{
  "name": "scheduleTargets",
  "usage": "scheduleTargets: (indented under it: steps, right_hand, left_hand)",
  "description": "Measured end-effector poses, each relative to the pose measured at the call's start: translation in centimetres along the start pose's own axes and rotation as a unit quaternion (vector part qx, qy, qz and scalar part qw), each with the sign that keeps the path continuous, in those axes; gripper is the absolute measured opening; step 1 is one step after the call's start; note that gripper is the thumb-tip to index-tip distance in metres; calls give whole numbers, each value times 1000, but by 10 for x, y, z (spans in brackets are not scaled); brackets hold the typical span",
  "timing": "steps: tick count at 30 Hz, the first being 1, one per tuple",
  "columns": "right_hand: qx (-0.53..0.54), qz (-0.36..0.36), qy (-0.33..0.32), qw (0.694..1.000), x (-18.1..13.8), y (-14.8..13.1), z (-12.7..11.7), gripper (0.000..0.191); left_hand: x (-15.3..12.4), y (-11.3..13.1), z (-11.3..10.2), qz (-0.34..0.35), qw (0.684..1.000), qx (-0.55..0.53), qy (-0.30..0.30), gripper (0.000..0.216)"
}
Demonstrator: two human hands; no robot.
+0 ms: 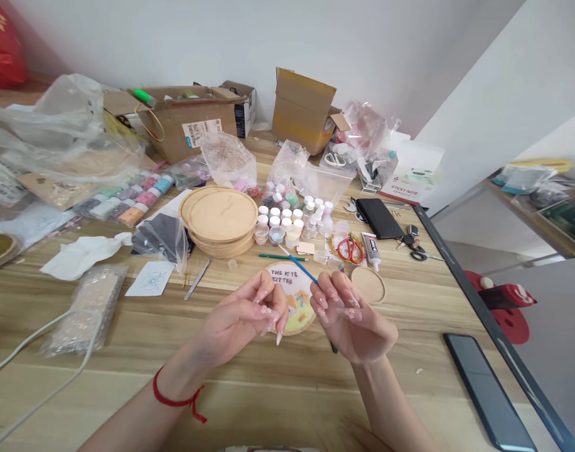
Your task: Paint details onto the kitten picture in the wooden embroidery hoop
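My right hand (pixel 356 314) holds a slim blue paintbrush (pixel 302 267) between thumb and fingers, its bristle end pointing up and left toward small open pots. My left hand (pixel 250 311) is closed in a pinch; whatever its fingertips hold, if anything, cannot be made out. Below and between both hands lies a round wooden disc (pixel 297 321) with dark lettering at its top and a yellow and orange picture, partly covered by the fingers. Just beyond it are a green pencil (pixel 280 257), an open pot of pale blue (pixel 277 235) and several white-lidded jars (pixel 274 221).
Stacked wooden discs (pixel 219 213) stand left of the jars. Tweezers (pixel 197 279) and a bubble-wrapped pack (pixel 87 307) lie at left. Red-handled pliers (pixel 350 249), a glue tube (pixel 371 250) and a small round wooden plate (pixel 368 285) are at right, a phone (pixel 488 389) near the edge. Cardboard boxes (pixel 193 119) line the back.
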State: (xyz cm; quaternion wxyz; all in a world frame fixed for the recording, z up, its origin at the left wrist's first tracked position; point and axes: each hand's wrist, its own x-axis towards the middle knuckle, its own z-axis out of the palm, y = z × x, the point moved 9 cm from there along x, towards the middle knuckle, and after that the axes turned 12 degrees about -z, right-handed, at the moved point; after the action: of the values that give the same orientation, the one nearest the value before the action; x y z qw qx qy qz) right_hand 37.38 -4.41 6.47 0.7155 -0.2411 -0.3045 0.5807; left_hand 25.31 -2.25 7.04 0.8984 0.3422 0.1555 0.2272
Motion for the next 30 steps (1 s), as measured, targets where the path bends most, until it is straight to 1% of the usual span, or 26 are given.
scheduleTargets:
  steps: [2, 4, 8, 10, 16, 21, 23, 24, 25, 26, 27, 28, 30]
  right_hand:
    - [4, -4, -4, 1000, 0, 0, 2, 35]
    - [-1, -17, 2, 1000, 1, -2, 2, 35]
    - [-16, -55, 34, 998, 1, -8, -7, 45]
    - [-20, -59, 41, 997, 0, -9, -10, 46]
    - [-37, -65, 40, 996, -3, -11, -16, 43]
    - [-20, -62, 39, 997, -2, -6, -20, 38]
    - [-31, -72, 32, 996, -2, -6, -19, 35]
    - [-59, -86, 25, 994, -2, -8, -19, 33]
    - [-109, -108, 16, 988, -3, -12, -18, 29]
    - [-179, -133, 1, 975, -4, -16, -16, 22]
    - [-261, -158, -20, 952, -6, -20, -12, 13]
    - [-346, -183, -47, 919, -8, -22, -7, 9]
    - [-491, -227, -106, 834, -15, -24, 5, 38]
  left_hand:
    - [1, 1, 1, 5, 1000, -10, -12, 26]
    - [2, 2, 2, 14, 999, -29, -19, 33]
    - [2, 2, 0, 19, 997, -71, 0, 46]
    - [2, 1, 0, 17, 996, -85, 3, 48]
    - [3, -2, 0, 7, 992, -125, -8, 47]
    - [3, -4, 0, -1, 991, -136, -14, 46]
    - [3, -3, -4, 7, 993, -122, -1, 46]
    - [2, -1, -8, 22, 995, -99, 17, 45]
    - [0, 2, -14, 42, 996, -61, 44, 44]
    - [-3, 7, -19, 68, 995, -6, 78, 42]
    - [-7, 12, -24, 98, 986, 63, 115, 41]
    - [-13, 17, -27, 129, 970, 140, 151, 39]
    - [-27, 26, -26, 192, 914, 290, 207, 37]
